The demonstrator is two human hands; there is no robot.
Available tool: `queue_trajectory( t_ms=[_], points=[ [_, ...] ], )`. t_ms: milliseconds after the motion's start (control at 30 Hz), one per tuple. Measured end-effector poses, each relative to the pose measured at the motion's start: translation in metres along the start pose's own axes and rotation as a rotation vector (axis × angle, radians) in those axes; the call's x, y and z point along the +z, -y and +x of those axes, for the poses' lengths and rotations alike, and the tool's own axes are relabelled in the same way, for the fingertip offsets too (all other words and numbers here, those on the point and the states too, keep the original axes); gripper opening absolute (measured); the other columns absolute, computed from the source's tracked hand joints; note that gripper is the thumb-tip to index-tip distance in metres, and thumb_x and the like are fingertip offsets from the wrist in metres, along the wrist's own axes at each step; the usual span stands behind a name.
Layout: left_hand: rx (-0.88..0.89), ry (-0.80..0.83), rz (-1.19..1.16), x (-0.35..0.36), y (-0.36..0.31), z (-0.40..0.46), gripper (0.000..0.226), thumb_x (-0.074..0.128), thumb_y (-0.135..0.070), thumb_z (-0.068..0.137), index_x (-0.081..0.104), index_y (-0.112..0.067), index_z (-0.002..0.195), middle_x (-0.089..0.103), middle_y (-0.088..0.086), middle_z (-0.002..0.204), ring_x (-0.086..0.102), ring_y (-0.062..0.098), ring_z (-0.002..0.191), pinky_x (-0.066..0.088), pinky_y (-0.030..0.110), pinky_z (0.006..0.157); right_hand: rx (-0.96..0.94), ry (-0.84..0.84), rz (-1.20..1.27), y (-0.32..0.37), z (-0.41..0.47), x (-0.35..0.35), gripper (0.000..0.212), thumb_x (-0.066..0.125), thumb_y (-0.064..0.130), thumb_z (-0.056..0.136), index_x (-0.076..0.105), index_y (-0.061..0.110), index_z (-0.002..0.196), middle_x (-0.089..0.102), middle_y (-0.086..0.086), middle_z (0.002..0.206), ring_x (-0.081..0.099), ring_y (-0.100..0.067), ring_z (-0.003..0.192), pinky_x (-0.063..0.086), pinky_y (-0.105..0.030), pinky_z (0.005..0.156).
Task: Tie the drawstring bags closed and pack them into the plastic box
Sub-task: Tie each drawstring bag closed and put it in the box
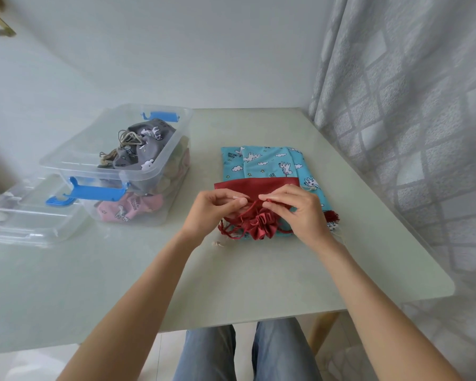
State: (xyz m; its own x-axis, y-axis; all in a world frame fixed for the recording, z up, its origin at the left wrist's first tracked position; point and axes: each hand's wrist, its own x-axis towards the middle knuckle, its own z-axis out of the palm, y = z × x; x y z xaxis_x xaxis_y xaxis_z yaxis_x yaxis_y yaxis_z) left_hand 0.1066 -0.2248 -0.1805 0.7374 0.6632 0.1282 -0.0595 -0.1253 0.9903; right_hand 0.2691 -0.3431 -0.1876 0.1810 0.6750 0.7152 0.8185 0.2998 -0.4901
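Observation:
A dark red drawstring bag (254, 187) lies on a stack of blue cartoon-print bags (261, 163) at the table's middle right. Its mouth (261, 222) is gathered into ruffles, with red cords looping out to the left. My left hand (217, 209) and my right hand (294, 209) sit just above the ruffles, each pinching the red cord (252, 206) between thumb and fingers. The clear plastic box (74, 156) with blue latches stands at the left, holding grey and pink tied bags.
The box's clear lid (25, 215) lies on the table left of the box. A patterned curtain (410, 105) hangs along the table's right edge. A white wall is behind. My legs in jeans show below the near table edge.

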Motion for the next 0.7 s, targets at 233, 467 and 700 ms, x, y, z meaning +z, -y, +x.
queue_trajectory(
  t_ms=[233, 467, 700],
  points=[
    [-0.048, -0.223, -0.011, -0.015, 0.006, -0.009, 0.005, 0.065, -0.012, 0.085, 0.068, -0.012, 0.081, 0.071, -0.008, 0.063, 0.066, 0.002, 0.061, 0.050, 0.014, 0.058, 0.348, -0.182, 0.222, -0.003, -0.024, -0.015, 0.015, 0.063, 0.020, 0.086, 0.070, 0.023, 0.099, 0.069, 0.014, 0.101, 0.063, -0.003, 0.102, 0.045, -0.018, 0.092],
    [-0.004, -0.265, 0.165, -0.021, 0.011, -0.020, 0.010, 0.066, -0.013, 0.085, 0.069, -0.013, 0.076, 0.070, -0.010, 0.059, 0.064, 0.002, 0.055, 0.052, 0.014, 0.058, 0.628, -0.199, 0.273, -0.011, -0.044, -0.030, 0.014, 0.063, 0.027, 0.088, 0.072, 0.035, 0.082, 0.074, 0.011, 0.084, 0.064, -0.015, 0.083, 0.049, -0.036, 0.082],
    [-0.048, -0.126, 0.390, -0.030, 0.022, -0.035, 0.010, 0.068, -0.017, 0.084, 0.071, -0.024, 0.078, 0.071, -0.009, 0.065, 0.068, 0.005, 0.063, 0.053, 0.021, 0.066, 0.754, 0.001, 0.120, -0.015, -0.055, -0.045, 0.013, 0.065, 0.023, 0.087, 0.075, 0.016, 0.085, 0.070, -0.011, 0.079, 0.056, -0.011, 0.075, 0.042, -0.023, 0.071]
  ],
)
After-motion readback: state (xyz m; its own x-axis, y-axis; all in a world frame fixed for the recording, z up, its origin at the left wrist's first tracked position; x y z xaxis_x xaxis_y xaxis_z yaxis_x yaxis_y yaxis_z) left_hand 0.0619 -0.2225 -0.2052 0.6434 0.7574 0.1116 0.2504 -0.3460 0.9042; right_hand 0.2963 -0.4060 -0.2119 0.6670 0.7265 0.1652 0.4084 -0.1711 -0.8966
